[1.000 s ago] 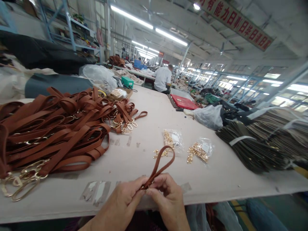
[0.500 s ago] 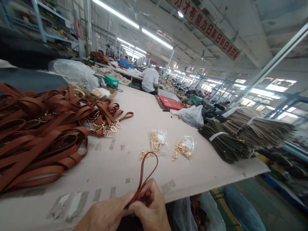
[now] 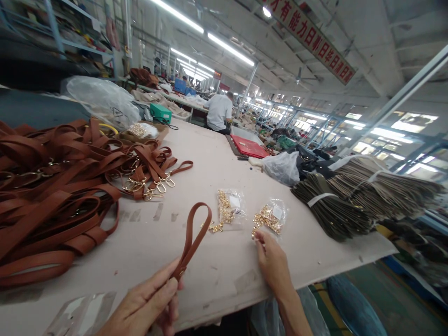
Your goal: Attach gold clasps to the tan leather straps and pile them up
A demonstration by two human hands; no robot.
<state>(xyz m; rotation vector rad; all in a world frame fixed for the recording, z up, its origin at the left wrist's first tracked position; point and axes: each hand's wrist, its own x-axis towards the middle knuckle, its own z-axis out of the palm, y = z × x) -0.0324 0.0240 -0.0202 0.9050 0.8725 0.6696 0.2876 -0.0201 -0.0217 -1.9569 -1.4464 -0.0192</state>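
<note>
My left hand [image 3: 147,301] pinches the joined end of a short brown leather strap loop [image 3: 192,234], which stands up over the pale table [image 3: 210,163]. My right hand [image 3: 272,261] has reached forward, its fingertips at the near edge of a clear bag of small gold metal clasps [image 3: 269,217]; the fingers point away and what they grip, if anything, is hidden. A second bag of gold clasps [image 3: 228,208] lies just left of it, with a few loose clasps [image 3: 214,227] beside it.
A big heap of brown straps with gold hooks [image 3: 59,186] covers the left of the table. Bundled dark olive pieces [image 3: 350,200] lie at the right, a plastic bag [image 3: 280,168] and red tray [image 3: 249,146] behind. A person in a white shirt [image 3: 219,112] sits at the far end.
My right hand has let go of the strap and moved forward and right to the bag of gold clasps. My left hand keeps the strap loop, now held further left.
</note>
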